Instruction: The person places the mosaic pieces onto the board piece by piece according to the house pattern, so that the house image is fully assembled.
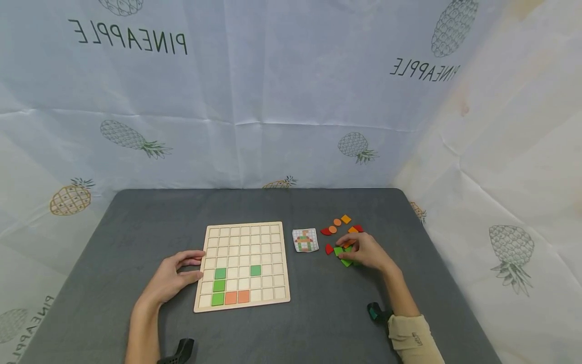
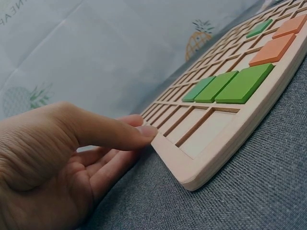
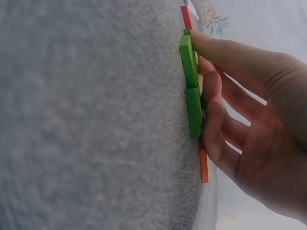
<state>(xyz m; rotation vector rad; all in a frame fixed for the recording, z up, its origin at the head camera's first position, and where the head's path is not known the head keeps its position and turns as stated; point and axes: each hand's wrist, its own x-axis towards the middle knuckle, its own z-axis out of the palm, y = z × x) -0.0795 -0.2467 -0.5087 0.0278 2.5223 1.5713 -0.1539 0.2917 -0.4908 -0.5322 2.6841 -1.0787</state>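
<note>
A wooden grid board [image 1: 245,260] lies on the table with green tiles [image 2: 244,84] and two orange tiles [image 2: 273,50] set in its lower cells. At the board's left edge, my left hand [image 1: 175,273] rests its thumb and fingertips on the rim, fingers loosely extended. My right hand [image 1: 364,250] is low over a pile of coloured pieces to the right, thumb and fingers bent and touching green tiles [image 3: 192,86]. Whether it pinches one is hidden. A small card [image 1: 305,240] with a printed coloured grid figure lies between board and pile.
Beyond the right hand lie orange discs [image 1: 337,222], an orange square [image 1: 346,219] and several red pieces [image 1: 329,249]. Black wrist devices [image 1: 179,352] show at both forearms. The grey table [image 1: 318,323] meets a pineapple-print curtain [image 1: 282,101] at the back and sides.
</note>
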